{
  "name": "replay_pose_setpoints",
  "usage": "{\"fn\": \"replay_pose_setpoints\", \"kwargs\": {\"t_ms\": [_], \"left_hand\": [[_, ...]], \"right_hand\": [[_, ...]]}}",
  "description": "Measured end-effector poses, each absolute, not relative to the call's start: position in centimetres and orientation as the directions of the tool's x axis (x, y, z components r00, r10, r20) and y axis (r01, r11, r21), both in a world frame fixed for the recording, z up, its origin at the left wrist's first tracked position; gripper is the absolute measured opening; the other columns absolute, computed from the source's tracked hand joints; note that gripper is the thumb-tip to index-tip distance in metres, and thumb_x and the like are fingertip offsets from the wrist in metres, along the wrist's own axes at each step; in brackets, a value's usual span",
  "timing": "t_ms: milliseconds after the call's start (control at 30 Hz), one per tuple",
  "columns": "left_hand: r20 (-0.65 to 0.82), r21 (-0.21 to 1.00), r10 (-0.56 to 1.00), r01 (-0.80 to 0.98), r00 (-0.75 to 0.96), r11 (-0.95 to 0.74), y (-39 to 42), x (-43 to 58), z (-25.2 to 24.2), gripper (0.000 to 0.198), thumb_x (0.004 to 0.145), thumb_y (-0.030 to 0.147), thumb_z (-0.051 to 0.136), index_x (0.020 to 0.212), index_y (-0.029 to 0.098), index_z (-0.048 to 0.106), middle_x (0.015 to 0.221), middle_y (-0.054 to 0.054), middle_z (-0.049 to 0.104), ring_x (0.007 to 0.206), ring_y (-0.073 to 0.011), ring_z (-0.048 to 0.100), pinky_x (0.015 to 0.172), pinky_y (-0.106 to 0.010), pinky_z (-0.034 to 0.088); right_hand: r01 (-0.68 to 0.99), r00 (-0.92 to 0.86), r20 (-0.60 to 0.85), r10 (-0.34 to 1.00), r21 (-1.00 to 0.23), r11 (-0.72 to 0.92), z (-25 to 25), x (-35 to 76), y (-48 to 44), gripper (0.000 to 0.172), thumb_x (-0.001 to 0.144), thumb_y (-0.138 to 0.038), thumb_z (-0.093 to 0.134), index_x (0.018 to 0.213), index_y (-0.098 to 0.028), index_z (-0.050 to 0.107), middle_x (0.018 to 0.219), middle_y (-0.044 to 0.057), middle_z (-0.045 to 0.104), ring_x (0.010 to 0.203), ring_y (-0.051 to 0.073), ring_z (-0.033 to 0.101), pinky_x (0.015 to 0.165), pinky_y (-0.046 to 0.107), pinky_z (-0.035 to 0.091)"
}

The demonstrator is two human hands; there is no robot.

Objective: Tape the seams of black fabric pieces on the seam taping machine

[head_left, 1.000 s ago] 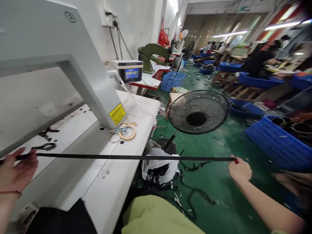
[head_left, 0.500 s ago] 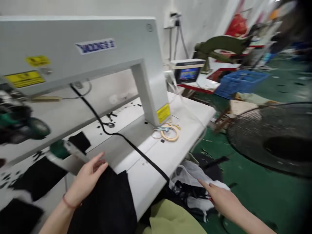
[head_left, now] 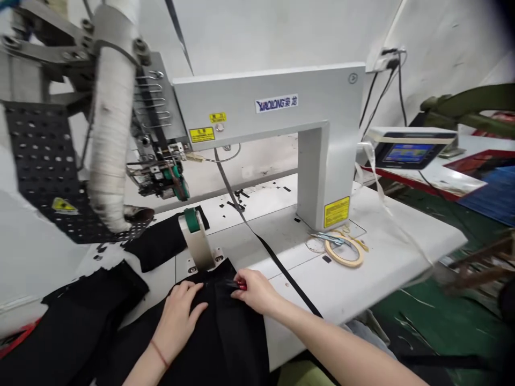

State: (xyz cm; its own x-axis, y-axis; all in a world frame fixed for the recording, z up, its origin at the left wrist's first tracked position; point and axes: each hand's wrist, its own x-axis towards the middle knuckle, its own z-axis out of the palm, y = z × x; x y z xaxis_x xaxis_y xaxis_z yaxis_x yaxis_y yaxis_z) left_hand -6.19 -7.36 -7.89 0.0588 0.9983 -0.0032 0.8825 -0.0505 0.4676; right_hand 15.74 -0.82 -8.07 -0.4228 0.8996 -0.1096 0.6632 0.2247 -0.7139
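Black fabric (head_left: 225, 332) lies over the table's front edge, up against the machine's narrow post with a green roller (head_left: 192, 220). My left hand (head_left: 179, 313) rests flat on the fabric, its thumb apart from the fingers. Just to the right, my right hand (head_left: 257, 292) pinches a small red-handled tool (head_left: 240, 285). Its dark tip points left, low over the cloth, and most of its handle is hidden by my fingers. A black tape (head_left: 281, 268) runs down from the machine arm, passing right of my hands to the table edge.
The grey machine arm (head_left: 237, 107) spans the table, with a taping head (head_left: 173, 177) and a white-wrapped pipe (head_left: 112, 118) at left. More black fabric (head_left: 92, 300) lies left. A tape roll (head_left: 344, 252), scissors (head_left: 328, 237) and a display (head_left: 410, 153) are at right.
My right hand has come from beyond the table's right edge onto the black fabric, bringing the red-handled tool. My left hand stays on the fabric. The view has swung left.
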Motion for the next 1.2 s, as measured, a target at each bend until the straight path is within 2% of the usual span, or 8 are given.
{"fn": "replay_pose_setpoints", "kwargs": {"t_ms": [100,267,400,467,767,967,1100,1200], "left_hand": [[0.003,0.484,1.0,0.875,0.008,-0.008,-7.1,-6.1,-7.6,0.017,0.081,0.032,0.057,0.09,0.017,0.06,0.088,-0.006,0.056,0.088,-0.023,0.051,0.081,-0.039,0.042],[0.064,0.664,0.998,0.746,0.0,-0.042,-7.3,-7.2,-7.0,0.017,0.087,0.034,0.048,0.081,0.02,0.057,0.097,-0.005,0.059,0.097,-0.0217,0.053,0.087,-0.035,0.04],[-0.004,0.822,0.994,0.566,-0.106,0.064,-6.5,-8.3,-4.9,0.027,0.089,0.045,0.042,0.093,0.022,0.057,0.089,-0.003,0.062,0.085,-0.0187,0.057,0.079,-0.029,0.042],[0.011,0.868,0.99,0.493,-0.144,0.062,-5.2,-9.1,-3.4,0.028,0.085,0.046,0.049,0.089,0.021,0.059,0.085,-0.002,0.062,0.082,-0.0175,0.056,0.076,-0.026,0.042],[-0.204,0.936,0.957,-0.328,-0.205,0.129,3.0,-12.5,0.8,0.027,0.067,0.039,0.075,0.078,0.018,0.06,0.074,0.003,0.058,0.071,-0.0086,0.054,0.067,-0.018,0.045],[-0.23,0.942,0.969,-0.268,-0.087,0.199,2.5,-12.6,-0.2,0.03,0.067,0.043,0.073,0.078,0.019,0.06,0.068,0.004,0.056,0.065,-0.0084,0.052,0.058,-0.016,0.042],[-0.207,0.974,0.975,0.108,0.079,0.198,0.5,-13.9,-1.1,0.028,0.069,0.044,0.069,0.078,0.018,0.063,0.076,-0.002,0.063,0.071,-0.0155,0.056,0.061,-0.022,0.045],[-0.202,0.911,0.977,0.353,-0.066,0.212,-0.7,-15.2,-2.0,0.028,0.07,0.045,0.066,0.083,0.02,0.067,0.084,-0.005,0.067,0.085,-0.0241,0.061,0.066,-0.026,0.048]], "right_hand": [[0.647,-0.447,0.029,0.894,-0.679,0.346,-7.9,15.5,-0.5,0.011,0.071,-0.014,0.063,0.081,-0.02,0.063,0.083,0.002,0.059,0.072,0.015,0.055,0.063,0.024,0.038],[0.491,-0.521,0.241,0.819,-0.7,0.518,-6.8,16.2,-0.1,0.03,0.077,-0.005,0.044,0.09,-0.023,0.065,0.088,0.003,0.061,0.073,0.014,0.056,0.065,0.025,0.038],[0.225,-0.409,0.138,0.902,-0.943,0.246,-5.0,14.7,1.8,0.01,0.084,-0.026,0.05,0.082,-0.02,0.057,0.066,-0.001,0.051,0.056,0.011,0.043,0.054,0.024,0.034],[0.047,-0.35,0.004,0.937,-0.999,0.021,-3.6,13.3,3.2,0.02,0.083,-0.04,0.054,0.082,-0.019,0.053,0.059,-0.005,0.042,0.048,0.008,0.032,0.046,0.022,0.028],[-0.443,-0.188,-0.06,0.98,-0.886,-0.139,0.4,8.5,9.2,0.027,0.067,-0.036,0.069,0.07,-0.018,0.049,0.051,-0.009,0.03,0.041,0.004,0.023,0.04,0.021,0.017],[-0.381,-0.149,-0.024,0.989,-0.921,-0.08,0.1,9.3,8.3,0.026,0.074,-0.04,0.065,0.074,-0.018,0.052,0.06,-0.005,0.038,0.049,0.008,0.033,0.044,0.021,0.028],[-0.158,-0.096,0.266,0.959,-0.956,0.249,-0.9,10.3,7.1,0.022,0.086,-0.041,0.054,0.083,-0.019,0.056,0.073,0.001,0.048,0.067,0.013,0.045,0.061,0.024,0.041],[-0.056,-0.005,0.378,0.926,-0.925,0.377,-2.0,10.4,6.9,0.02,0.089,-0.039,0.05,0.089,-0.02,0.057,0.078,0.003,0.053,0.073,0.015,0.05,0.067,0.026,0.043]]}}
